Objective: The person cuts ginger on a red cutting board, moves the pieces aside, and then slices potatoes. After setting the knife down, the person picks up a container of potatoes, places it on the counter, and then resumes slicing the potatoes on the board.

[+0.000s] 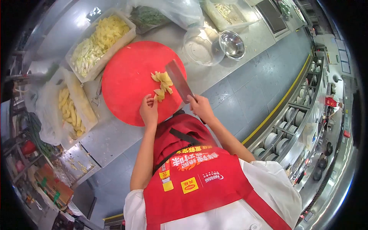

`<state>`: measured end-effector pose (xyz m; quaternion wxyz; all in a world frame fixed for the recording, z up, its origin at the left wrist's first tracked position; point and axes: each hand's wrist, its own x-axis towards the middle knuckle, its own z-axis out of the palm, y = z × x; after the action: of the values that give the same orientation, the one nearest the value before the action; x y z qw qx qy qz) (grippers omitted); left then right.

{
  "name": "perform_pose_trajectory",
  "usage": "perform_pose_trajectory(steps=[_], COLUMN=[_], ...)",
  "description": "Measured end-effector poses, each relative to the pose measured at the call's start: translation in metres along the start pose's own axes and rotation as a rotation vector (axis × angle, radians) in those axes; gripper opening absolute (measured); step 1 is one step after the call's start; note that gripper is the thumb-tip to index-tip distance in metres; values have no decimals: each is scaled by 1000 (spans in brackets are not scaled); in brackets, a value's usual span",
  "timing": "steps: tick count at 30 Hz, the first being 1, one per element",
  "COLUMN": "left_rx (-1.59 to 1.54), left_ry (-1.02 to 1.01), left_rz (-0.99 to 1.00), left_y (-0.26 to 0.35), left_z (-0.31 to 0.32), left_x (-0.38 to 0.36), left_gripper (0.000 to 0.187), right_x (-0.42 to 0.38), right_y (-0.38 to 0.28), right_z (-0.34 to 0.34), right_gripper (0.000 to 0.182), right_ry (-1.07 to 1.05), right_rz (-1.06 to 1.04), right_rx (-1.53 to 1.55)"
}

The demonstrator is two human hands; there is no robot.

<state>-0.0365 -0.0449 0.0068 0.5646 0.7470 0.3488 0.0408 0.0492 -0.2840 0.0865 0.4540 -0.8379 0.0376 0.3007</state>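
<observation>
My right hand (pixel 201 108) grips the handle of a cleaver (pixel 179 79), whose broad blade lies beside pale yellow vegetable slices (pixel 164 78). These slices sit in a loose cluster on the right part of a round red cutting board (pixel 124 82). At the lower edge of the cluster is my left hand (pixel 149 111), fingers loosely curled and thumb apart from them. Its fingertips are close to the nearest slices; whether they touch cannot be made out. I see nothing held in it.
A white tub (pixel 130 35) of cut yellow and pale pieces stands behind the board. Left is another tub (pixel 91 115) with long yellow pieces and plastic wrap. A clear bowl (pixel 197 57), a metal bowl (pixel 232 45) and bagged greens (pixel 147 17) lie beyond. Dish shelves (pixel 285 132) stand right.
</observation>
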Motion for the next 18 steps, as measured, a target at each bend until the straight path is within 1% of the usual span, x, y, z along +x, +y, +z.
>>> perform_pose_trajectory(steps=[1, 4, 7, 10, 11, 14, 18], left_rx=[-17, 294, 229, 216, 255, 271, 207], left_ry=[-8, 172, 224, 241, 257, 293, 343], left_rz=[-11, 356, 337, 377, 442, 456, 414], left_y=[4, 9, 4, 5, -3, 4, 9], left_z=[3, 10, 22, 39, 45, 54, 61], left_x=[2, 2, 2, -2, 3, 12, 23], left_gripper=[38, 47, 61, 68, 71, 67, 68], right_x=[9, 35, 63, 76, 76, 71, 68], right_y=[2, 11, 29, 36, 37, 30, 17], right_z=[-5, -17, -21, -8, 0, 23, 35], right_gripper=[45, 48, 52, 53, 53, 52, 53], right_ry=[-11, 12, -23, -69, -69, -100, -165], right_rz=[57, 32, 53, 60, 62, 62, 31], right_rx=[72, 139, 154, 100, 77, 13, -39])
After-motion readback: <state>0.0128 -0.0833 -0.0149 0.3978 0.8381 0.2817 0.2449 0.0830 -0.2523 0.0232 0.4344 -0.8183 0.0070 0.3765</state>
